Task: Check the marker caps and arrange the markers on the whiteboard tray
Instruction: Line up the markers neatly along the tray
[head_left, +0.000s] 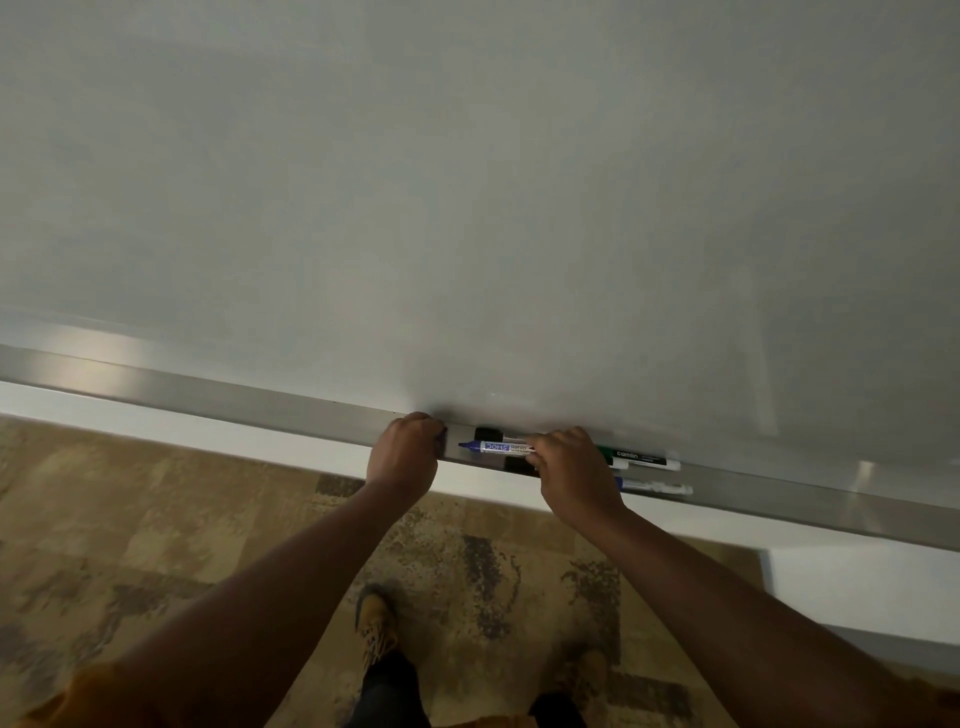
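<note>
- The blue marker (496, 447), uncapped, lies along the tray (260, 402), pinched at its right end by the right hand (571, 475).
- Left of it, the left hand (405, 457) is fisted; a dark cap shows at its edge.
- Black markers (488, 434) lie behind it; a green marker (641, 458) lies right of it.

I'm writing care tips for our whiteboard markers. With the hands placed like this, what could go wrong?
The blue marker in the right hand looks uncapped, tip bare; it may mark the tray or dry out. The left hand seems closed on a dark piece, maybe the cap; misaligned, it might not seat. The green marker beside the right hand could get nudged off.
</note>
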